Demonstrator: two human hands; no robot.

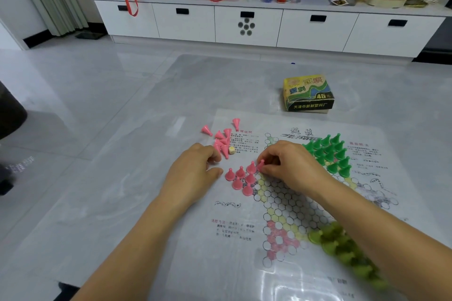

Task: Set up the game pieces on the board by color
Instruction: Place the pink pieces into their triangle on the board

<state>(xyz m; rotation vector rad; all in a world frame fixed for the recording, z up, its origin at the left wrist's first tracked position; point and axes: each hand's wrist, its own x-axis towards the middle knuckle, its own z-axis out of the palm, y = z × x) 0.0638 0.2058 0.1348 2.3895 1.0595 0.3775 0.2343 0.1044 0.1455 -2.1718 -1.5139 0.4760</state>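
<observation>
I'm partway through the pink corner of the board [281, 205]: my right hand [293, 166] pinches one pink piece [261, 164] by its tip, just above the holes beside the standing pink pieces [241, 178] clustered at that point of the star. My left hand [195, 168] sits at the near edge of the loose pink pieces [221, 139] with its fingers curled; I cannot tell whether it has one in its grip. The green pieces [330, 154] fill the far right point, and the yellow-green pieces [342, 249] fill the near right one, partly under my right forearm. Next, I judge, the held piece goes upright into a free circle of the pink triangle, lowered gently so it doesn't knock its close neighbours. A small die [231, 150] lies among the loose pieces and must not be picked up by mistake. The box [308, 93] rests farther back on the counter [97, 178], well clear.
</observation>
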